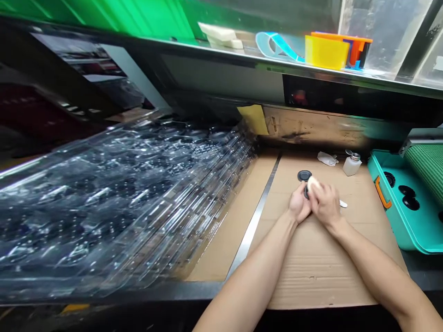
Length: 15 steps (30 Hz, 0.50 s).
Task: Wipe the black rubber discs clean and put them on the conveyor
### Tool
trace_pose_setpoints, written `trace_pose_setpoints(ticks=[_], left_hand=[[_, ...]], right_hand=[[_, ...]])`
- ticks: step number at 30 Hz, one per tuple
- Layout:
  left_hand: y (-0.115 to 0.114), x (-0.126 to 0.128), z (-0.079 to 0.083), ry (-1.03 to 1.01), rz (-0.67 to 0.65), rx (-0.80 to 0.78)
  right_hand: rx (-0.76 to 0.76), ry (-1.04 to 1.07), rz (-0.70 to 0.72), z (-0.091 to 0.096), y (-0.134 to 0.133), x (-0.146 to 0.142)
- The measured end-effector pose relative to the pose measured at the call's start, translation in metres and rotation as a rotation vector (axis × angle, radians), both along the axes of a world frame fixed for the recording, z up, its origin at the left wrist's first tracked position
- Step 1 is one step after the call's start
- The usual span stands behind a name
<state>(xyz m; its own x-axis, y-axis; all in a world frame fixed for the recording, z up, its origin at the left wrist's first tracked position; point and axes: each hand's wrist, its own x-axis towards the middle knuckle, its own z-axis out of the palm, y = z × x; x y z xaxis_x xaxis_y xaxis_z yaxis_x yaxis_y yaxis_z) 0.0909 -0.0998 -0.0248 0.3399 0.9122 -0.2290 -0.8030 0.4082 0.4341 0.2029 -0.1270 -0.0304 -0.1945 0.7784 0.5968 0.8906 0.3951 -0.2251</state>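
Over the cardboard sheet (311,258), my left hand (299,203) is closed on a small black round part (306,192), mostly covered by my fingers. My right hand (325,203) pinches a whitish pad (314,184) and presses it against or close over that part; the exact contact is hidden. Just beyond my hands a black disc (304,175) lies flat on the cardboard. A white, thin-ended object (343,204) sticks out beside my right hand, its rest hidden.
Stacked clear plastic trays (138,193) fill the left. At the back stand a white pump bottle (352,163) and a crumpled white wipe (327,159). A teal bin (398,221) with black round parts stands right, beside a green conveyor belt (429,166). Above, a shelf holds a yellow container (327,52).
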Motion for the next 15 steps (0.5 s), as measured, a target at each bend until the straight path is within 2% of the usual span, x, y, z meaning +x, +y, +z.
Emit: trace_pose_setpoints(ticks=[2,6,10,14,15], left_hand=[[0.0015,0.0029,-0.0009,-0.004,-0.011,-0.019],[0.0037,0.0039,-0.0035,-0.020,-0.013,-0.023],[0.0038,0.0013,-0.0063,-0.014,-0.025,-0.015],[0.0037,0.0012,-0.0062,-0.017,-0.021,-0.025],[0.0036,0.0014,-0.0053,-0.014,-0.012,-0.020]], right_hand=[[-0.009,0.019,-0.068,0.0022,0.0053,0.0022],[-0.023,-0.027,0.018,-0.0001,0.0012,0.0044],[-0.015,0.027,-0.094,-0.0013,-0.0026,0.0052],[-0.026,-0.049,0.005,0.0016,-0.0029,0.0041],[-0.035,-0.057,-0.027,0.0024,-0.0023,0.0042]])
